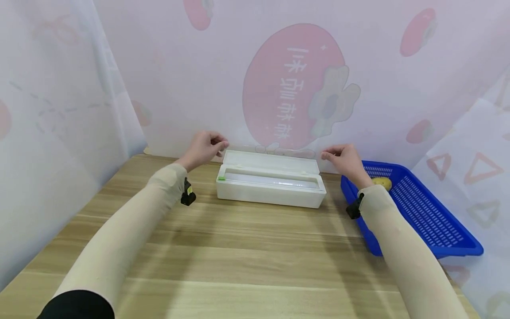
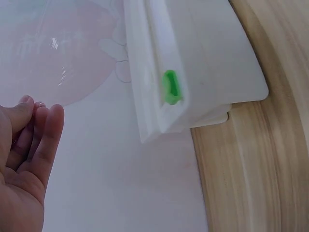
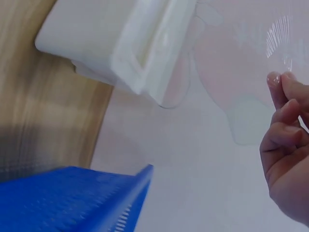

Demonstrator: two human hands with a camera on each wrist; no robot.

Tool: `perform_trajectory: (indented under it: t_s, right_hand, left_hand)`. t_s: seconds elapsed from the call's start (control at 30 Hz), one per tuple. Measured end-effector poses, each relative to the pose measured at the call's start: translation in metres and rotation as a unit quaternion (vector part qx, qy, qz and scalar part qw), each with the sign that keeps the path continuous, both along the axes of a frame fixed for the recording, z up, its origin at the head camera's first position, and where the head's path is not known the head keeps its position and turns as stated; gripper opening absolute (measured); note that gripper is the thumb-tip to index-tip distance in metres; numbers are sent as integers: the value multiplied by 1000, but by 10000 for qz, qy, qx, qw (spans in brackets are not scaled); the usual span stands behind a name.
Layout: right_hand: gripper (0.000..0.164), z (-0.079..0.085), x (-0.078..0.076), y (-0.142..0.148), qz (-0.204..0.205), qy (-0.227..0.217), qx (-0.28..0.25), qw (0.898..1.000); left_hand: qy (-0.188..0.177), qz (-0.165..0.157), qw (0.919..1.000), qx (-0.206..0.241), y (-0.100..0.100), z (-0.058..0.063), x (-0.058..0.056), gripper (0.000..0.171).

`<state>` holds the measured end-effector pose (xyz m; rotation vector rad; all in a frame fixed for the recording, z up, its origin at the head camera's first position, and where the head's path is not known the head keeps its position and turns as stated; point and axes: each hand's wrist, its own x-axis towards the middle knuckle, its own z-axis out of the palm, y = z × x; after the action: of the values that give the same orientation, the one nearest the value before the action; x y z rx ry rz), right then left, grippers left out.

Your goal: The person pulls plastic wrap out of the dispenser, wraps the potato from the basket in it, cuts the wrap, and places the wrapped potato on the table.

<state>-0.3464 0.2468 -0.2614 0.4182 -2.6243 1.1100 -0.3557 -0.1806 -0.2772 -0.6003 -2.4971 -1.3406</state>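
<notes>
Carefully, the left hand (image 1: 203,150) and the right hand (image 1: 347,161) each keep a closed grip, thumb against fingertips, pinching an edge of thin transparent plastic film (image 3: 279,41). This film spans between them, near the raised lid (image 1: 271,161) of the long white box (image 1: 271,195), which stands on the wood-grain tabletop (image 1: 255,248).

In my judgement, the film could fold and stick to itself if the hands come too close together, or tear if they pull unevenly. It may also slip out, because each grip seems to hold only a small part of it. Whether it is joined to the box, I cannot tell.

By count, I see two hands, one film sheet, one box with one lid, one small green plastic piece (image 2: 171,88) at its end, one blue perforated plastic basket (image 1: 462,250) and one yellow rounded item (image 1: 382,182) inside; the sleeved right forearm (image 1: 402,239) could hide more.
</notes>
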Motion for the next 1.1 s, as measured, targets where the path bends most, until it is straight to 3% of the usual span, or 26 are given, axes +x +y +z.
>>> perform_trajectory:
  t_s: [0.5, 0.87, 1.1]
  right_hand:
    - [24, 35, -2, 1, 29, 232, -285, 9993]
    - [24, 55, -4, 1, -34, 763, -227, 9968]
    - [25, 70, -4, 4, 82, 957, -254, 9951]
  left_hand:
    - [516, 227, 9982, -189, -6, 30, 0, 20]
    - [546, 207, 9983, 76, -8, 51, -2, 20]
    - [774, 115, 9968, 130, -8, 68, -2, 21]
